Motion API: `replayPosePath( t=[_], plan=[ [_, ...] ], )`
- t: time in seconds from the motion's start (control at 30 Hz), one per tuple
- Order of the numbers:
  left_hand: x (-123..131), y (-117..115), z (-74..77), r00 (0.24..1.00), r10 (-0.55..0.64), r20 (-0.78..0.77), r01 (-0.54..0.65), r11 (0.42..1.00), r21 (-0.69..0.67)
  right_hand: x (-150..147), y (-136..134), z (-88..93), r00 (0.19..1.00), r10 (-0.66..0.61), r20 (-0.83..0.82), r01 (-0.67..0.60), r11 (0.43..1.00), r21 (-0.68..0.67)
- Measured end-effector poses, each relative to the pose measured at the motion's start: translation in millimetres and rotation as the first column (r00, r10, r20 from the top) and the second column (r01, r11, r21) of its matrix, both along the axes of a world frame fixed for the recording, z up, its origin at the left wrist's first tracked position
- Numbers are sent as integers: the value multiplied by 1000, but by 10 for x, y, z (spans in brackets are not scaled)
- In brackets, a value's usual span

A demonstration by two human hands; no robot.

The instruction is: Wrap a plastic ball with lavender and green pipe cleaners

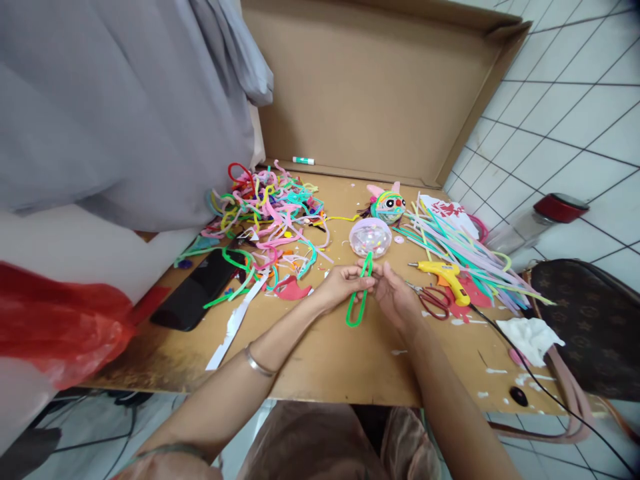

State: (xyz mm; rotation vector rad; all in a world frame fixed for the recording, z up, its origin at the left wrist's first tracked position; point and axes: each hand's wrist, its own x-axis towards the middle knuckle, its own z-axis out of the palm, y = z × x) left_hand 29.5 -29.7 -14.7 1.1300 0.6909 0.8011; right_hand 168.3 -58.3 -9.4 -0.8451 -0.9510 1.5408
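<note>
A bent green pipe cleaner (355, 310), shaped into a long narrow loop, stands above the middle of the table. My left hand (347, 283) pinches it between thumb and fingers about halfway up. Close against its right side is my right hand (397, 293), with its fingers loosely extended and partly hidden behind the loop. Just beyond the hands sits a clear plastic bowl (370, 239) with a pale purple rim and small bits inside. Behind that bowl rests a colourful craft animal head (389, 205) with pink ears, big eyes and a red nose.
Tangled pipe cleaners (280, 207) heap at the left, near a black phone (195, 290). To the right lie straight pipe cleaners (465, 247), a yellow glue gun (443, 273) with its cord, red-handled scissors (435, 303) and a brown bag (590, 320). A cardboard panel (360, 87) stands behind.
</note>
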Motion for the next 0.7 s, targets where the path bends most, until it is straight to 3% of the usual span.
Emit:
replayPosePath(
  t=[0.23, 0.37, 0.43, 0.53, 0.63, 0.7],
  plan=[
    [12, -25, -63, 983, -85, 164, 124, 961, -246, -10, -50, 56, 996, 61, 62, -59, 998, -32],
    [5, -9, -70, 982, -143, 125, 163, 972, -169, 42, -32, 52, 999, 44, 32, -43, 998, -54],
    [-28, 36, -47, 992, -116, 39, 118, 991, -58, 89, -11, 48, 996, -74, 40, 74, 997, -1],
    [-102, 140, -24, 998, 55, 2, -55, 997, 53, 172, 12, 50, 968, -223, 116, 214, 973, 84],
    [-172, 239, -41, 975, 217, 51, -220, 973, 73, 219, 18, 48, 951, -173, 256, 156, 984, 87],
    [-200, 272, -59, 971, 234, 40, -237, 967, 96, 220, 19, 41, 921, -157, 357, 125, 986, 112]
  ],
)
